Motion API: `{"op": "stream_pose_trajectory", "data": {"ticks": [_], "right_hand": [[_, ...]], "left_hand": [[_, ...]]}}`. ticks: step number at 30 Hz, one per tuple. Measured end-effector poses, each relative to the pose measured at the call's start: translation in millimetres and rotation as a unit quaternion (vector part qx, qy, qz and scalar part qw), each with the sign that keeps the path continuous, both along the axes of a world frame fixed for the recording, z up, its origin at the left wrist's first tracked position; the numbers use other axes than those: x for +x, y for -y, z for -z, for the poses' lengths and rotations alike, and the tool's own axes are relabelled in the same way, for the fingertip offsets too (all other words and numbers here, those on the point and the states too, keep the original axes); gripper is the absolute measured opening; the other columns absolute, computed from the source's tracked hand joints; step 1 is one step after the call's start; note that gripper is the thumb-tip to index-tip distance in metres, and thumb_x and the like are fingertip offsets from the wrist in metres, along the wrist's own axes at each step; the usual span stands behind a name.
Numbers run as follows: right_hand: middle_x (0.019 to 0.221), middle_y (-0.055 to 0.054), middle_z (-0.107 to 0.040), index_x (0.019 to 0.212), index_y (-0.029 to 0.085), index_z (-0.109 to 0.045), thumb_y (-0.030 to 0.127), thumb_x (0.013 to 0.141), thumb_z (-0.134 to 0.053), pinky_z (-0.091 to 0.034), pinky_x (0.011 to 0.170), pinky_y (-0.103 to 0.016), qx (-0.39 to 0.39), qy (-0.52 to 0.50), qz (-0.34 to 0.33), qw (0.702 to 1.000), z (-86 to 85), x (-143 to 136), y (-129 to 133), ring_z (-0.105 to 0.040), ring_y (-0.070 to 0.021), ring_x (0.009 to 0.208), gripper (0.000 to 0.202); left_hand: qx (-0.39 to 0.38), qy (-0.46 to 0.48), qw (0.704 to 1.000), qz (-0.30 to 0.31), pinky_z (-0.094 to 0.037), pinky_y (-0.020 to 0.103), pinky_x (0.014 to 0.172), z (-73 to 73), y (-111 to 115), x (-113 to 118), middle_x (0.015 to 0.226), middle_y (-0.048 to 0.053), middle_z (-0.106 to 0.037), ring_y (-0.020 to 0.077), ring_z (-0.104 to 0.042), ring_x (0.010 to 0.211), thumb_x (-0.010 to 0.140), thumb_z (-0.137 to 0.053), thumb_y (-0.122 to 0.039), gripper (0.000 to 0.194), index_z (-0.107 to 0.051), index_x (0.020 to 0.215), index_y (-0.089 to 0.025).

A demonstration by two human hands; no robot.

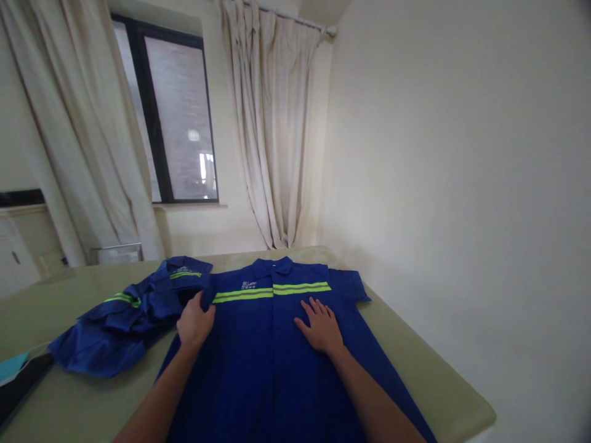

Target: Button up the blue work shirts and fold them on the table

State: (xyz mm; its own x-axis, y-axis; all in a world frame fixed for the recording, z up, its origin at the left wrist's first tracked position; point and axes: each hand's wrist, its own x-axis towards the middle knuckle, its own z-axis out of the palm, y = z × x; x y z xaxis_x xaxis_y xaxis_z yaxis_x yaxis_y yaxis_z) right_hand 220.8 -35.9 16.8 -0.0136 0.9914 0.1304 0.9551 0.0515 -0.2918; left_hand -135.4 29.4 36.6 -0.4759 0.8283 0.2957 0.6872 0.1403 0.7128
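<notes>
A blue short-sleeved work shirt (pixel 272 344) with yellow-green reflective stripes lies spread out, front up, its collar at the far end. My left hand (pixel 196 320) is closed on the shirt's left-hand sleeve, near the armpit. Fingers spread, my right hand (pixel 319 325) rests flat on the chest just below the stripe. To the left, a second blue work garment (pixel 133 314) with similar stripes lies crumpled, close to my left hand. The near end of the spread shirt runs out of the picture.
The shirts lie on a pale green-covered table (pixel 443 394), with a plain wall (pixel 462 184) along its right. A dark flat object (pixel 21 387) with a light blue item (pixel 12 368) on it sits at the left edge. Curtains (pixel 277 135) and a window (pixel 180 117) are behind.
</notes>
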Motion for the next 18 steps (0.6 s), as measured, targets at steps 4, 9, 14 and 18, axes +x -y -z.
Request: {"op": "stream_pose_trajectory", "data": {"ticks": [4,9,14,18], "right_hand": [[0.165,-0.007,-0.032,0.155,0.029,-0.041,0.068,0.098,-0.033,-0.015,0.122,-0.047,0.004,-0.002,0.002,1.0,-0.8,-0.4,1.6,-0.025,-0.0269,0.153,0.069],[0.161,-0.008,-0.039,0.151,0.026,-0.048,0.066,0.097,-0.039,-0.019,0.121,-0.048,0.024,-0.018,0.003,1.0,2.3,-0.5,0.0,-0.031,-0.0285,0.15,0.067],[0.152,-0.015,-0.05,0.141,0.013,-0.057,0.051,0.098,-0.045,-0.028,0.119,-0.038,0.108,-0.146,0.153,0.971,-2.4,10.9,-5.5,-0.039,-0.0286,0.145,0.059],[0.15,-0.028,-0.045,0.146,0.0,-0.045,0.037,0.096,-0.052,-0.031,0.118,-0.045,0.161,-0.272,0.395,0.863,-19.3,42.0,-18.5,-0.037,-0.0352,0.144,0.062]], "left_hand": [[-0.051,-0.26,0.925,0.274,-0.043,0.046,0.103,5.3,9.5,14.5,0.116,0.007,-0.069,0.028,-0.06,0.117,0.077,-0.054,-0.014,0.05,-0.072,0.12,-0.03],[-0.051,-0.302,0.913,0.27,-0.04,0.047,0.11,25.9,17.2,23.2,0.144,0.01,-0.059,0.0285,-0.053,0.132,0.093,-0.042,-0.033,0.055,-0.054,0.146,-0.024],[-0.05,-0.286,0.915,0.28,-0.036,0.046,0.118,34.8,16.9,21.5,0.15,0.011,-0.056,0.0277,-0.051,0.139,0.097,-0.037,-0.034,0.053,-0.059,0.141,-0.017],[-0.003,-0.261,0.927,0.269,-0.042,0.045,0.114,29.1,20.8,22.7,0.138,0.013,-0.066,0.0294,-0.059,0.131,0.098,-0.039,-0.05,0.055,-0.07,0.127,-0.015]]}}
